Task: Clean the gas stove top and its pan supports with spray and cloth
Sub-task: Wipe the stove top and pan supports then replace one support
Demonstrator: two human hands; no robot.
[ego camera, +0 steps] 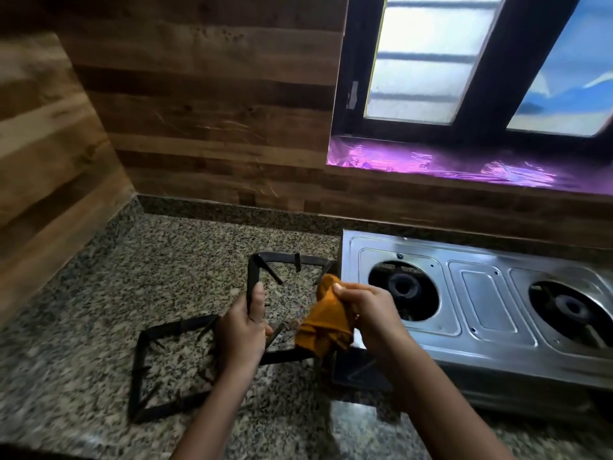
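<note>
1. Left grip: your left hand (245,330) is closed round the left bar of a black pan support (251,277). The thumb lies along the top of the bar and the fingers curl beneath it.
2. Right grip: your right hand (365,307) clutches a bunched orange cloth (323,323), fingers curled round it. The cloth meets the right side of the same support.
3. Pose: both forearms enter from the lower edge. The hands sit near each other above the speckled tabletop (185,254), the right wrist bent downward over the cloth.
4. Whether the held support's near edge rests on the tabletop cannot be told.
5. A second pan support (179,324) lies flat on the tabletop, just left of your left wrist.
6. The steel stove (481,293) stands to the right, beside the cloth, with its left burner (403,287) and right burner (572,308) exposed in round openings.
</note>
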